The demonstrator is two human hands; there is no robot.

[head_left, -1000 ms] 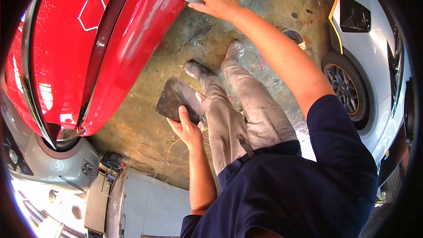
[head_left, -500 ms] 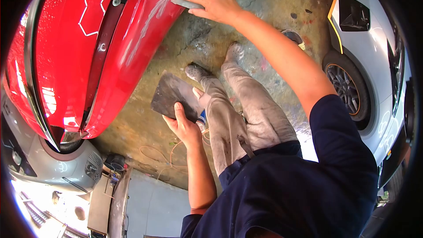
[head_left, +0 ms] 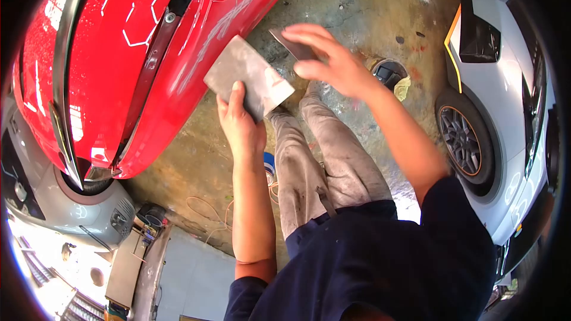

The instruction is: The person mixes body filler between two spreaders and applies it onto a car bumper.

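My left hand (head_left: 242,116) grips a flat grey putty board (head_left: 235,65) by its lower edge, thumb on top. Pale putty (head_left: 278,86) is smeared near the board's right corner. My right hand (head_left: 333,62) is closed on a thin, dark putty spreader (head_left: 292,46), held just right of the board and apart from it. To the left, the red car panel (head_left: 172,107) bears pale, streaky putty marks (head_left: 223,27). Neither hand touches the panel.
A white car (head_left: 499,101) with a dark wheel (head_left: 461,131) stands on the right. On the stained floor are a dark container (head_left: 389,73) and an orange cord (head_left: 205,205). A silver car (head_left: 89,214) is at lower left.
My right hand has come off the red panel with the spreader, down to beside the board. My left hand has raised the board, whose putty-smeared face now shows.
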